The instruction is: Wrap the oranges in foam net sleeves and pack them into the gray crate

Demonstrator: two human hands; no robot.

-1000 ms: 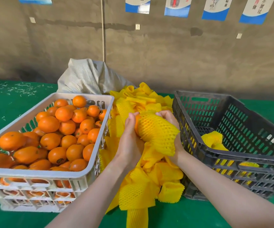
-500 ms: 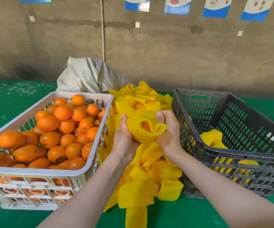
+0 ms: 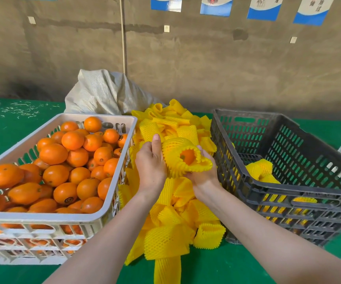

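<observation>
I have the foam net sleeve [image 3: 175, 148] up between both grips, just above the pile of loose sleeves [image 3: 168, 238] that lies on the green surface [image 3: 216, 271] between the two crates. The orange [image 3: 187, 157] sits inside it and shows only through the sleeve's open mouth, which faces near and right.

My left grip [image 3: 150, 167] wraps the sleeve's left side, thumb pointing up along it and the back of the hand toward me. I judge it is there to steady the fruit while the net goes over. My right grip [image 3: 203, 177] cups the sleeve from below and right, fingers curled up round its far side, with the frilled lip of the net lying over the palm. Both are closed round the sleeve. The mouth is not yet tucked, so I'd call the wrap nearly finished rather than done.

The layout explains the hold. The white crate [image 3: 42, 217] of bare oranges [image 3: 52, 154] stands at the left. The gray crate [image 3: 288, 190] stands at the right, just beside my right wrist, so the wrapped fruit needs only a short carry rightward. A few wrapped oranges [image 3: 259, 169] already lie in its bottom. A pale woven sack [image 3: 104, 93] slumps at the far side behind the pile.
</observation>
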